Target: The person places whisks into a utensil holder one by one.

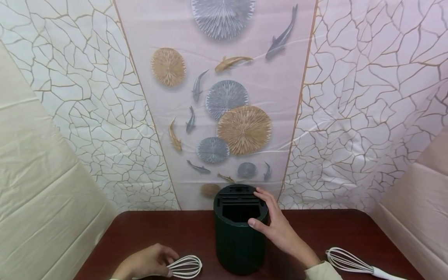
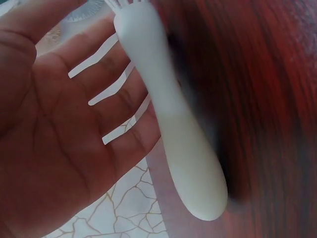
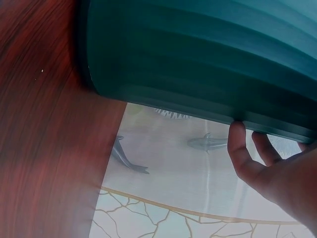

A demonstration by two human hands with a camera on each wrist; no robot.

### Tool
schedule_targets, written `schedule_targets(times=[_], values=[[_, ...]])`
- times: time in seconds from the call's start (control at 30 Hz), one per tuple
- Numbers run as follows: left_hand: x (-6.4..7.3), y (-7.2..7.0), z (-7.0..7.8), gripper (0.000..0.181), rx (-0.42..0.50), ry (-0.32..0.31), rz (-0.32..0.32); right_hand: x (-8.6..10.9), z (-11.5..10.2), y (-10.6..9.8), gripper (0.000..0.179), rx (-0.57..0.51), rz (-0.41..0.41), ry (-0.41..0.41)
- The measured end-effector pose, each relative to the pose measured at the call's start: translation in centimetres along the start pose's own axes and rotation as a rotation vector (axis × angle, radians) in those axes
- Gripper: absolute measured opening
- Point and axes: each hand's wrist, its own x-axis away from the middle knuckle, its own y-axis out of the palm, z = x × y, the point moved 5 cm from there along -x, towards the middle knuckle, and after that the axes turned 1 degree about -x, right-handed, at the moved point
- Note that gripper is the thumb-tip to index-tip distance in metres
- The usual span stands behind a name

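Note:
A dark green, round utensil holder (image 1: 239, 249) stands upright on the table, its black slotted top insert (image 1: 241, 201) facing up. My right hand (image 1: 281, 229) holds it from the right, with the thumb at the near rim and fingers on the far side; in the right wrist view bent fingers touch its ribbed wall (image 3: 198, 64). To the left of the holder lies a white whisk (image 1: 187, 267). Around its neck is my left hand (image 1: 148, 261), fingers loosely extended. The whisk's pale handle (image 2: 183, 129) runs across the fingertips, which are hidden behind it; no firm grip shows.
A second white whisk (image 1: 353, 261) lies on the dark red wooden table (image 1: 157, 229) at the right. Patterned cloth (image 1: 224, 167) with fish hangs behind the table's back edge. Cream padded panels (image 1: 38, 186) slope up on both sides.

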Motion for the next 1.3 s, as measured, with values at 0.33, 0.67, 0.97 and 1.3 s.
schedule_targets(times=[0.33, 0.67, 0.97, 1.3], values=[[-0.1, 0.2, 0.1, 0.012, -0.096, -0.02, 0.052, -0.1, -0.1, -0.2, 0.071, 0.006, 0.001, -0.004], [0.0, 1.5, 0.2, 0.01, -0.019, -0.085, 0.12, 0.1, -0.3, -0.2, 0.071, -0.003, 0.007, -0.002], [-0.5, 2.6, -0.4, 0.012, 0.133, -0.149, 0.157, 0.0, -0.3, -0.1, 0.071, -0.011, 0.005, 0.007], [-0.9, 3.5, -0.3, 0.021, 0.339, -0.117, 0.195, 0.2, -0.1, 0.2, 0.071, -0.028, -0.005, 0.033]])
